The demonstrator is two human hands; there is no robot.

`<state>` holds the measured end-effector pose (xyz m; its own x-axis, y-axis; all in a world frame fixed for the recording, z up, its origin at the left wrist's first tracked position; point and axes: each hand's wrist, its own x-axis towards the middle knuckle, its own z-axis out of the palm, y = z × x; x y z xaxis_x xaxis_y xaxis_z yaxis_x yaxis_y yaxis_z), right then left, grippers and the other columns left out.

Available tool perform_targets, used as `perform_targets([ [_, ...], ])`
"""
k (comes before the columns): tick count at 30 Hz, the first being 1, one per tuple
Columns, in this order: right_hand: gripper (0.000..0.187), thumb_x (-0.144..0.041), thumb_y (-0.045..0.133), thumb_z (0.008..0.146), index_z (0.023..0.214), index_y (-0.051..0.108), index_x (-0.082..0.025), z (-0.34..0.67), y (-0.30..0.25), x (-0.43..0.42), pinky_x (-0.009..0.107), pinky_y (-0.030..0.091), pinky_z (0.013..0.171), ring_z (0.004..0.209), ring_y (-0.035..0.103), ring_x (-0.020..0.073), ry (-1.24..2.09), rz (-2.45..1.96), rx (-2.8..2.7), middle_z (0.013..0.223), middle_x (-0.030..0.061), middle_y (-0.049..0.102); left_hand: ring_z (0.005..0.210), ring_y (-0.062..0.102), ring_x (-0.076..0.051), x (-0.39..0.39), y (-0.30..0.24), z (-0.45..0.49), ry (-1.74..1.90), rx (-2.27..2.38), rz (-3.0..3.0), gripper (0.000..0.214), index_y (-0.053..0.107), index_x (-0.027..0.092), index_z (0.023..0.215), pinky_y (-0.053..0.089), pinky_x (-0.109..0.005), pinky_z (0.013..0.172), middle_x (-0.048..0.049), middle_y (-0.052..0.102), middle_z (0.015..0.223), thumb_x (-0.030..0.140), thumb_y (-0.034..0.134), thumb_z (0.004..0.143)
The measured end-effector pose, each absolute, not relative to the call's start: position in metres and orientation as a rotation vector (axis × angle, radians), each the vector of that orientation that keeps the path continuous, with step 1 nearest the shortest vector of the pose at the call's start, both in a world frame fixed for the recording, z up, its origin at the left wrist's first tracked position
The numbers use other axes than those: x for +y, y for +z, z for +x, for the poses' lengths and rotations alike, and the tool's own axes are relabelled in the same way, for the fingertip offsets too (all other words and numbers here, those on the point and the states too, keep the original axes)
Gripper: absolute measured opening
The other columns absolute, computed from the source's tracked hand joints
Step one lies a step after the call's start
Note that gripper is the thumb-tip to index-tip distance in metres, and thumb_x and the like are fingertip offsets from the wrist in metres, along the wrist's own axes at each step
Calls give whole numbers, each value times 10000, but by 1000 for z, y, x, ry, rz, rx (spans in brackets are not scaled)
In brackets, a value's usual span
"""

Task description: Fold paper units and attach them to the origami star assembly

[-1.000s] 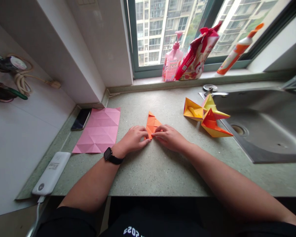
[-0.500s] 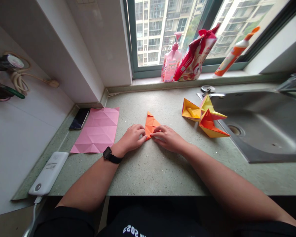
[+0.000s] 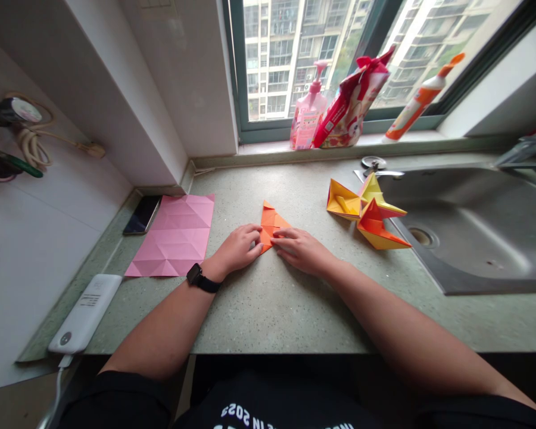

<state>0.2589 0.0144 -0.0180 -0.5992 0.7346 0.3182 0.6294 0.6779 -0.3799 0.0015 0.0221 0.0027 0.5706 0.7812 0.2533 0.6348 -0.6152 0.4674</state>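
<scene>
A folded piece of orange origami paper [image 3: 268, 219] lies on the counter in front of me, its narrow tip pointing away. My left hand [image 3: 237, 249] holds its left edge, thumb and fingers bent together there. From the other side, my right hand [image 3: 304, 251] has its fingertips on the paper's lower right part, the fingers close together and curled. Both hands rest low on the counter, and they partly cover the paper's lower sides. Left of my hands lies a creased pink sheet [image 3: 174, 235], spread flat.
Folded paper pieces in yellow and orange [image 3: 382, 232] stand joined beside the steel sink [image 3: 482, 226]. A phone [image 3: 142, 214] and a white power bank [image 3: 86, 313] with a cable lie left. On the sill stand a pink pump bottle [image 3: 308, 119], a red bag [image 3: 352, 107] and an orange-white bottle [image 3: 417, 107].
The view has shifted slightly. Both hands stay on the orange paper, with only small finger movement, and the reddish fold at its near end shows less now.
</scene>
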Motion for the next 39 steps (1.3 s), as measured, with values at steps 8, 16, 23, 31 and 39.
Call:
perform_targets([
  [8,305,-234,720,1012,1266,849,-344,257,-9,8,497,587,1092,1254,713,305,348,-998,-2479,1355,116,758,1288,680,-289,23,5,2,610,1141,2503,99,678,201,911,562,-478,1136,-121,726,1374,201,664,1009],
  [16,282,-254,752,1003,1243,854,-360,257,-12,8,504,575,1095,1251,703,297,366,-1057,-2481,1345,103,760,1330,677,-292,22,11,-7,578,1089,2581,55,795,227,1018,550,-491,1161,-94,714,1457,210,747,999],
  [23,268,-248,723,1016,1232,859,-328,256,-11,6,487,591,1064,1217,712,295,299,-1024,-2500,1307,116,764,1292,706,-308,21,21,-15,385,1158,2596,70,874,275,1020,556,-501,1132,-62,759,1429,302,848,960],
  [31,243,-313,798,974,1203,877,-332,246,-6,0,597,514,1175,1366,617,367,165,-1025,-2553,1414,129,720,1347,679,-301,23,22,-16,362,1157,2538,106,882,279,1039,522,-478,1188,-69,751,1446,323,870,944],
  [39,269,-337,761,1021,1271,851,-371,232,-2,-6,609,457,1225,1436,579,348,216,-997,-2600,1509,106,688,1348,677,-302,24,21,-17,360,1128,2519,88,875,288,1013,544,-489,1165,-79,742,1449,323,882,932],
])
